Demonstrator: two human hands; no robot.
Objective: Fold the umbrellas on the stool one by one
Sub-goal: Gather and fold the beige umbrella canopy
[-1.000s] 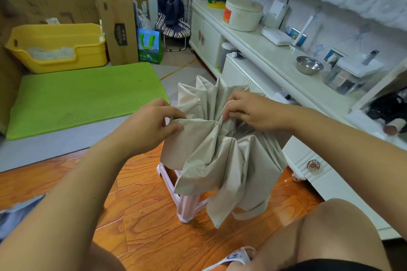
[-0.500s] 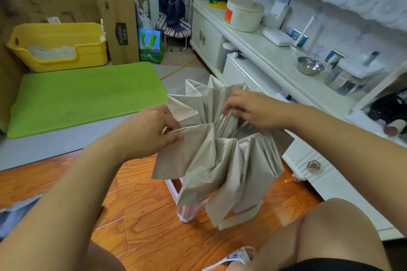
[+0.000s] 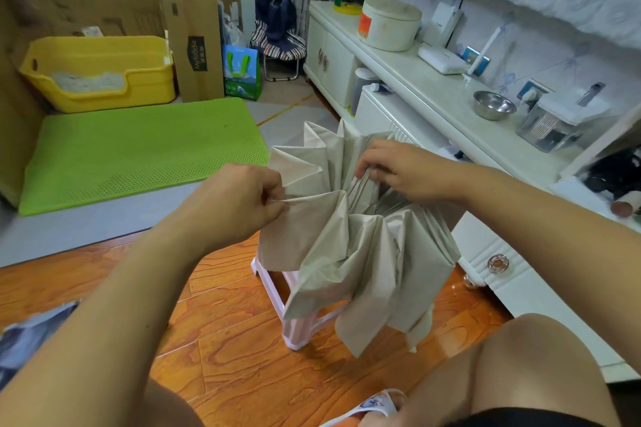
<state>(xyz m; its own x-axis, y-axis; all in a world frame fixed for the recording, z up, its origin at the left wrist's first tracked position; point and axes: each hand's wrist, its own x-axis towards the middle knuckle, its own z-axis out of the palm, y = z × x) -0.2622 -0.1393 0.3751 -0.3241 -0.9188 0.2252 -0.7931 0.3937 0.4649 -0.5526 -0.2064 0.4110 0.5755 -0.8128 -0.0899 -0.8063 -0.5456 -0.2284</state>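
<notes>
A beige umbrella [image 3: 357, 253] hangs collapsed in loose pleats over a pale pink stool [image 3: 298, 326], hiding most of the stool top. My left hand [image 3: 239, 201] pinches the edge of one pleat on the left and holds it pulled out flat. My right hand [image 3: 395, 166] grips the canopy near its centre, where thin ribs show between the folds. The handle and shaft are hidden under the cloth.
A white low cabinet [image 3: 485, 253] stands close on the right, with a steel bowl [image 3: 494, 104] and a round tub [image 3: 390, 24] on top. A green mat [image 3: 138, 149] and yellow tray [image 3: 100, 73] lie at the back left. My bare knees sit at the bottom edge.
My left hand has drawn one pleat out to the left and flattened it. The canopy has spread wider over the stool. My right hand stayed at the centre.
</notes>
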